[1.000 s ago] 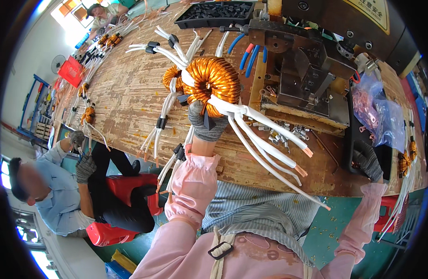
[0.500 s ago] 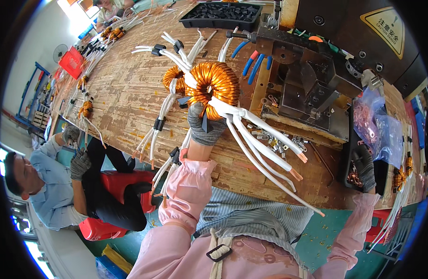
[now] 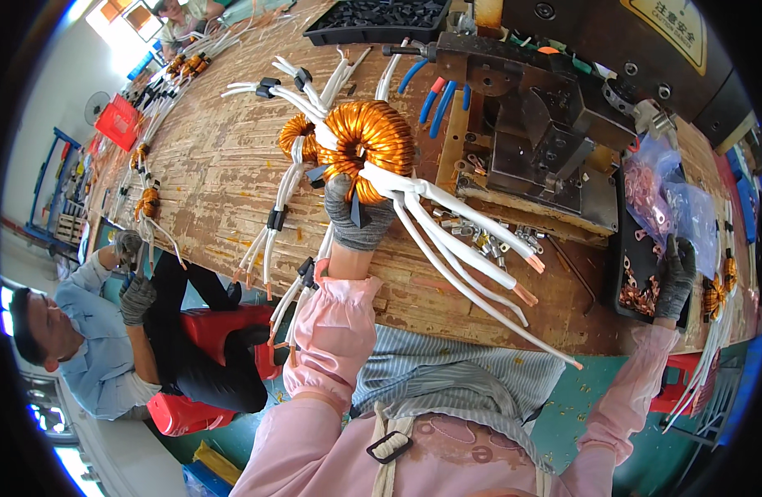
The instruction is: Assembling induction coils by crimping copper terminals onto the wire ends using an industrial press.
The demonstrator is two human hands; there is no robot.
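My left hand (image 3: 358, 217), in a grey knit glove, is closed round the lower side of a copper-wound toroidal coil (image 3: 385, 137) and holds it up over the bench. Thick white-sleeved leads (image 3: 463, 240) with bare copper ends run from the coil toward the lower right. A pointed black piece (image 3: 358, 211) shows by my fingers. My right hand (image 3: 677, 277), gloved alike, is at the right part of a black tray (image 3: 619, 286) with copper ring terminals (image 3: 639, 294), beside a clear plastic bag (image 3: 694, 228). Its fingers are drawn together; what they hold, if anything, is hidden.
A dark metal press (image 3: 538, 124) stands on the worn wooden bench (image 3: 223, 157), with loose metal terminals (image 3: 480, 236) at its foot. Behind is a tray of black pieces (image 3: 377, 21). Another coil (image 3: 296, 137) lies left of mine. A co-worker (image 3: 108, 331) sits at left.
My right hand has moved from over the terminals to the tray's right part, its fingers now pointing up beside the bag. The left hand keeps its hold on the coil. The view has shifted slightly.
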